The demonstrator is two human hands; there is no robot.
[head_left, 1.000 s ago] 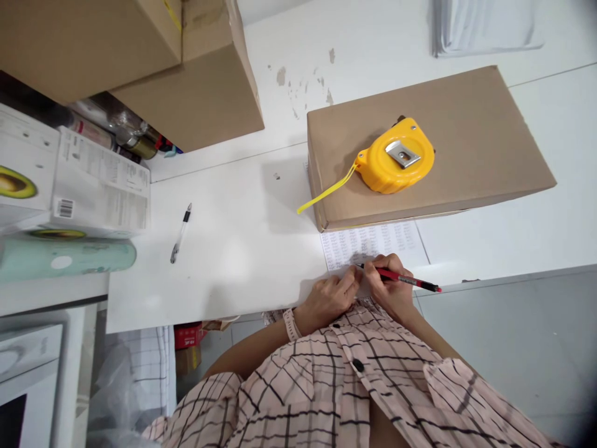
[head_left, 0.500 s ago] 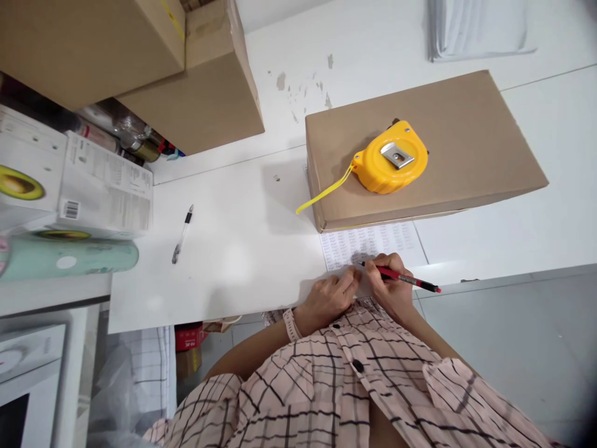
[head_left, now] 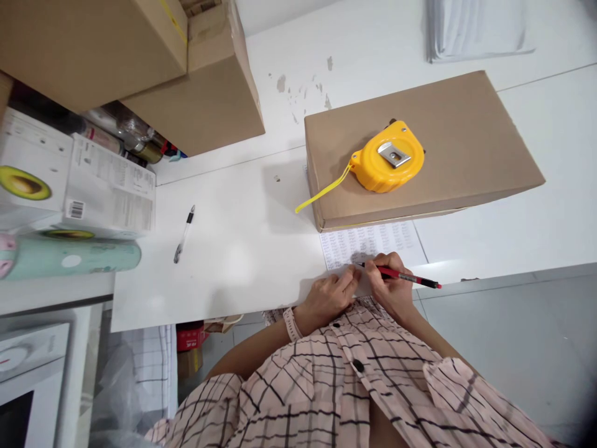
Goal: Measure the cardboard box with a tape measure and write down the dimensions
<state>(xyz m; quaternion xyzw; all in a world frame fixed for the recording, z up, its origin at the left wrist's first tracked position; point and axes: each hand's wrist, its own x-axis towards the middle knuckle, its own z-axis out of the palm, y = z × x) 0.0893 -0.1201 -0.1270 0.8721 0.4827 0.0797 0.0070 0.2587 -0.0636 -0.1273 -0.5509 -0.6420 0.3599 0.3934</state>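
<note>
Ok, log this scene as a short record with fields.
left hand: rests at the near edge of the printed sheet
right hand: grips red pen, tip on the sheet
box: flat cardboard box covers the sheet's far part
on box: yellow tape measure, its strip past the box edge
table: white table; black pen lying loose, left of both hands

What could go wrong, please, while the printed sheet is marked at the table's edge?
1. The printed sheet runs under the cardboard box, so a pull by the left hand might crease or tear it.
2. The right hand writes with the red pen at the edge of the table; a slip could carry the tip off the paper.
3. The yellow tape measure lies loose on the box and might slide off if nudged.
</note>
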